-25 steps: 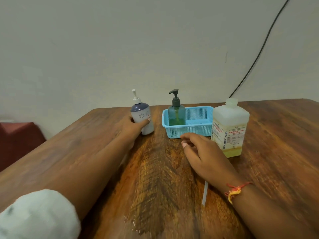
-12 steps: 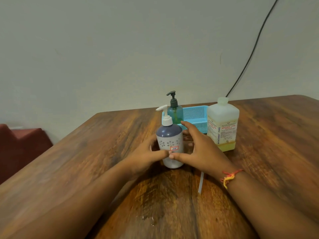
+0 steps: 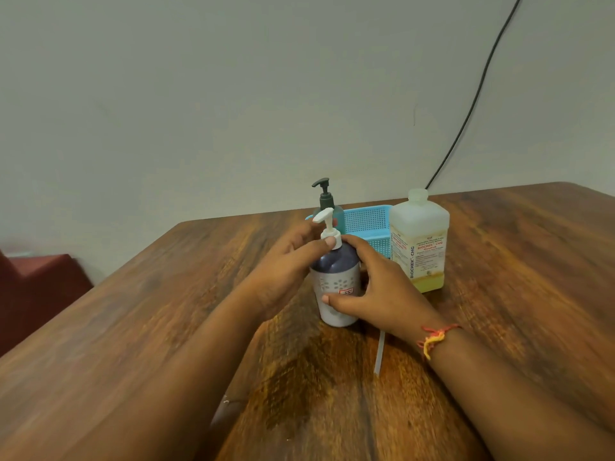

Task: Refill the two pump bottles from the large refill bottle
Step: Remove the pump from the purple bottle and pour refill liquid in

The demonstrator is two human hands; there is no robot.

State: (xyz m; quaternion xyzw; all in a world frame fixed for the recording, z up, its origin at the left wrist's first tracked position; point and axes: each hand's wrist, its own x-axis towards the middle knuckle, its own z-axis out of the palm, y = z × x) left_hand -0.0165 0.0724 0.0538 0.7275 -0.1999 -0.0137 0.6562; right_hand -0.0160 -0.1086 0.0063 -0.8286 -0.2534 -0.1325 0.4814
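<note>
A white pump bottle (image 3: pixel 337 281) with a dark purple upper part and white pump head stands upright on the wooden table (image 3: pixel 166 311) in front of me. My left hand (image 3: pixel 286 261) pinches the white collar under the pump. My right hand (image 3: pixel 376 287) grips the bottle's body from the right, thumb across its front. A green pump bottle (image 3: pixel 327 199) with a black pump stands in the blue basket (image 3: pixel 369 224) behind. The large refill bottle (image 3: pixel 420 241), capped, with a little yellow liquid at its bottom, stands to the right.
A thin white tube (image 3: pixel 379 354) lies on the table under my right wrist. A black cable (image 3: pixel 472 101) runs down the wall behind the refill bottle. A dark red seat (image 3: pixel 36 287) sits off the table's left edge.
The white pump bottle came from the far left to the table's middle. My right hand took its body, and my left hand rose from the body to the pump collar.
</note>
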